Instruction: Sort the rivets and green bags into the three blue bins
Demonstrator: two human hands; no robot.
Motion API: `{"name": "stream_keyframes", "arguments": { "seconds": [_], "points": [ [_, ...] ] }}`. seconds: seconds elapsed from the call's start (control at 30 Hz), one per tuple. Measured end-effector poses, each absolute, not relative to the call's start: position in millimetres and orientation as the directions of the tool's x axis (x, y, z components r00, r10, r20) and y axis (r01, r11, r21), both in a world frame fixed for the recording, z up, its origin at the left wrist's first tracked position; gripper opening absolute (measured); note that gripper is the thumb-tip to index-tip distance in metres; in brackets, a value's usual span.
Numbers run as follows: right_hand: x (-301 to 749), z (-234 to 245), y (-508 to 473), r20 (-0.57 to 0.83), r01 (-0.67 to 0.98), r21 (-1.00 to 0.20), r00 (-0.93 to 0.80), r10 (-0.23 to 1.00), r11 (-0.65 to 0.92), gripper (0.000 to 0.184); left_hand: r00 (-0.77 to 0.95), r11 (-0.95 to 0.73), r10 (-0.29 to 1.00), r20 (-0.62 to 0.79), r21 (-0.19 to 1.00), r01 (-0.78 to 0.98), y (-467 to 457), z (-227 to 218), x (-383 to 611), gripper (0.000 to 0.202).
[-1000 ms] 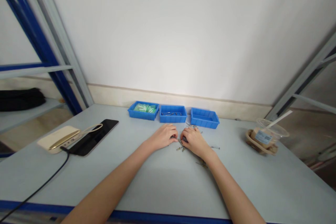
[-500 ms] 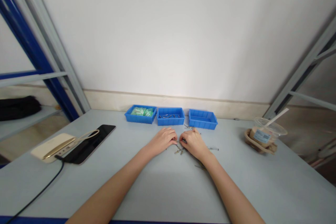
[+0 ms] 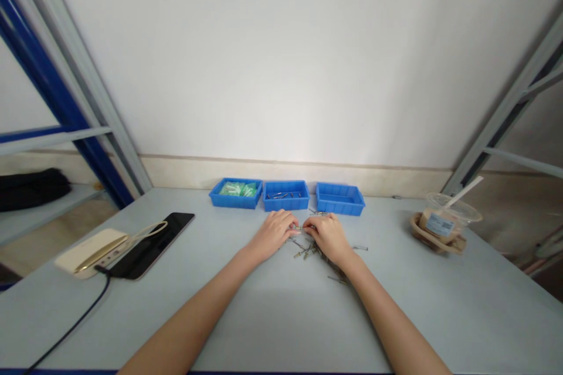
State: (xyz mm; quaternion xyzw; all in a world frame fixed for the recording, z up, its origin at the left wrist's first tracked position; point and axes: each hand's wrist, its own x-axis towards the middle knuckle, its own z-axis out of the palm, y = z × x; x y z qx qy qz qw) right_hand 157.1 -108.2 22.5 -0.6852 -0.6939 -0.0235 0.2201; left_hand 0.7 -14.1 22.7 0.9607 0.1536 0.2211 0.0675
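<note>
Left of left hand: black tablet (image 3: 152,244), cream power bank (image 3: 92,252)

Ahead of both hands: three blue plastic bins (image 3: 285,204) — green packets (image 3: 235,189) in the leftmost, thin metal rods (image 3: 284,194) in the middle

Left hand (image 3: 272,234): fingers curled inward, tips at the pile; grasp on a pin indeterminate

Metal pins (image 3: 310,252): loose pile between and just below both hands

Handling: light, stiff, prone to rolling — pinch by the shank with the fingertips

Right hand (image 3: 329,239): curled likewise over the pile; grasp indeterminate

Right of right hand: clear plastic cup (image 3: 444,224) on a tan holder (image 3: 433,240)
</note>
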Motion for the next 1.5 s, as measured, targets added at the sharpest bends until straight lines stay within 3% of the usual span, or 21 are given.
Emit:
{"name": "stream_keyframes", "arguments": {
  "seconds": [0.23,0.4,0.63,0.83,1.03,1.13,1.23,1.3,1.5],
  "points": [
    [161.6,25.6,-111.7,0.311,0.892,-0.445,0.07,0.948,0.08,0.021,0.834,-0.946,0.322,0.447,0.191,0.262,-12.6,22.7,1.4,0.016],
    [160.8,25.8,-111.3,0.354,0.92,-0.381,0.051,0.934,0.094,0.013,0.82,-0.939,0.338,0.461,0.228,0.259,-12.0,20.0,0.2,0.017],
    [159.4,22.7,-114.3,0.369,0.936,-0.334,0.024,0.929,0.108,0.021,0.851,-0.953,0.303,0.429,0.137,0.27,-14.3,19.4,2.3,0.03],
    [159.3,35.3,-86.3,0.365,0.948,-0.3,0.012,0.931,0.106,0.024,0.742,-0.892,0.451,0.497,0.24,0.382,-4.9,20.5,-0.9,0.037],
    [165.4,81.0,-38.1,0.461,0.979,-0.199,0.134,0.877,-0.045,0.031,0.459,-0.732,0.679,0.573,0.476,0.488,18.0,27.4,-16.7,0.043],
    [160.5,79.2,-49.5,0.435,0.966,-0.258,0.115,0.893,0.001,0.028,0.444,-0.703,0.709,0.547,0.502,0.504,21.7,28.4,-18.7,0.045],
    [146.4,58.0,-76.4,0.249,0.949,-0.268,-0.098,0.964,0.166,0.019,0.499,-0.727,0.685,0.531,0.464,0.506,17.5,28.1,-15.2,0.044],
    [135.8,43.1,-91.5,0.175,0.961,-0.219,-0.129,0.976,0.166,0.016,0.558,-0.764,0.646,0.522,0.431,0.48,12.3,27.8,-12.0,0.042],
    [126.2,29.2,-98.8,0.194,0.985,-0.146,-0.064,0.979,0.093,0.009,0.757,-0.889,0.45,0.473,0.319,0.329,-2.4,27.2,-7.5,0.029]
  ]
}}
